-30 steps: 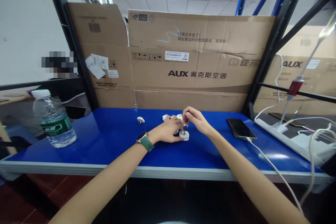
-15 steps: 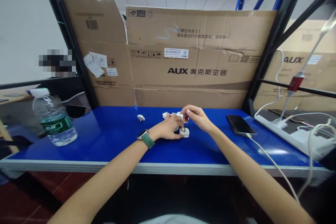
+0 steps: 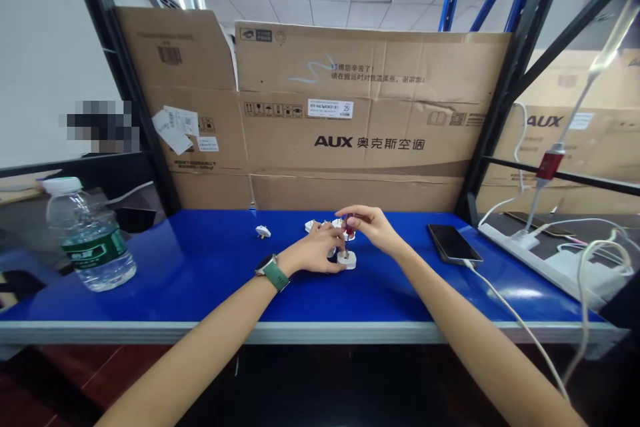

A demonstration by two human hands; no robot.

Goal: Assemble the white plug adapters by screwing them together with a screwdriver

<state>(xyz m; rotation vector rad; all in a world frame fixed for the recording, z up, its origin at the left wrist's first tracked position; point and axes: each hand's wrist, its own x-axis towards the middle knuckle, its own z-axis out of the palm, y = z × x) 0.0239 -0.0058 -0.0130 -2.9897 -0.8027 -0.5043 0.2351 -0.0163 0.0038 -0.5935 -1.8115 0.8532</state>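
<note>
In the head view, the left hand (image 3: 320, 248) curves low over the blue table (image 3: 215, 273), its thumb against the left edge of a white plug piece (image 3: 347, 261); the grip under the palm is hidden, so I cannot tell how firmly it holds. The right hand (image 3: 373, 228) pinches the handle of a red-handled tool (image 3: 349, 227) between thumb and fingers, with its thin shaft pointing down to the piece.

The white plug piece lies flat near the middle of the table, on the near side of the other white plugs (image 3: 310, 226), which are grouped just beyond the fingers. One loose plug (image 3: 263, 232) lies apart to the left, its pins showing.

As far as I can judge, work on this piece is under way and not finished, since the tool stands over it. Whether the other plugs are done or waiting does not show.

The cardboard (image 3: 370, 180) at the far side reads "AUX 奥克斯空调", above it a note ending "谢谢您!", and a white label (image 3: 330, 109) appears to begin "KFR-46G", with "25" at its right. Another box (image 3: 555, 140) at far right also says "AUX". The bottle (image 3: 93, 253) at left has a green label with blurred white characters.
</note>
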